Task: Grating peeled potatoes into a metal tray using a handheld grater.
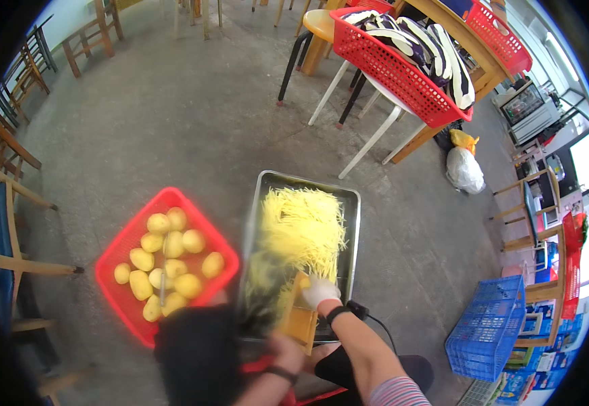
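My right hand (pixel 322 293), in a white glove, presses a piece of potato (pixel 305 282) against a wooden-framed grater (pixel 298 325). The fingers hide most of that piece. At the grater's near end my left hand (pixel 288 352), bare and blurred, grips the frame. The grater slants over a steel tray (pixel 358 218), its far end inside. A heap of pale yellow potato shreds (pixel 302 223) fills the tray's far part; shreds at the near left are blurred. To the left, a red plastic basket (pixel 122 307) contains several peeled potatoes (pixel 142 259) and a long thin tool (pixel 164 269).
A red basket of striped, partly peeled eggplants (pixel 411 40) rests on a white-legged stool (pixel 383 139) at the upper right. Blue crates (pixel 487 330) stand at the right. Tied bags (pixel 464 170) lie on the floor. Wooden chairs (pixel 15 259) line the left.
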`<state>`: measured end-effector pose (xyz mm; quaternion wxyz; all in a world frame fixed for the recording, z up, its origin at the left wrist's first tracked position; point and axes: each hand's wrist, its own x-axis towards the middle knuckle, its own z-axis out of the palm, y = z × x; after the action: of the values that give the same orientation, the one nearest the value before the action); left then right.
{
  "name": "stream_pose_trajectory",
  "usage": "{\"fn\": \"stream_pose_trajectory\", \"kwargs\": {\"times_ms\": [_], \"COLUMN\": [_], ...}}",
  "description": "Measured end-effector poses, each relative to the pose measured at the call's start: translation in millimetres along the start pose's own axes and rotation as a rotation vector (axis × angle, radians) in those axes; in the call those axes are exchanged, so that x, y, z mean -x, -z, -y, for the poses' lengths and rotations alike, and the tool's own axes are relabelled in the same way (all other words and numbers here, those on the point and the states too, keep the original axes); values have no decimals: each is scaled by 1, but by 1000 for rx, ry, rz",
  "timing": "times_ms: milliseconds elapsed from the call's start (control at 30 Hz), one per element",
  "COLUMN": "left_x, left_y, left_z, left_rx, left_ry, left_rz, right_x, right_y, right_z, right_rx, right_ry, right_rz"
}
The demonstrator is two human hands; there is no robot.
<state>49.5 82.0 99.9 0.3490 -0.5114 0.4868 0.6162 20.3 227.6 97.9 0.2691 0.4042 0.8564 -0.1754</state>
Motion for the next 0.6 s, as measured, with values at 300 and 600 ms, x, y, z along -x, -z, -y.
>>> {"fn": "stream_pose_trajectory", "kwargs": {"times_ms": [300,600], "left_x": [-41,-2], "left_y": [22,7], "left_z": [25,13], "left_rx": [-4,-174], "left_ry": [-131,-300], "left_rz": [251,228], "right_x": [78,7], "right_y": [22,0], "right_z": [21,-39], "right_rx": [-66,-1164], "right_ry": [181,-252], "right_rz": [-2,46]}}
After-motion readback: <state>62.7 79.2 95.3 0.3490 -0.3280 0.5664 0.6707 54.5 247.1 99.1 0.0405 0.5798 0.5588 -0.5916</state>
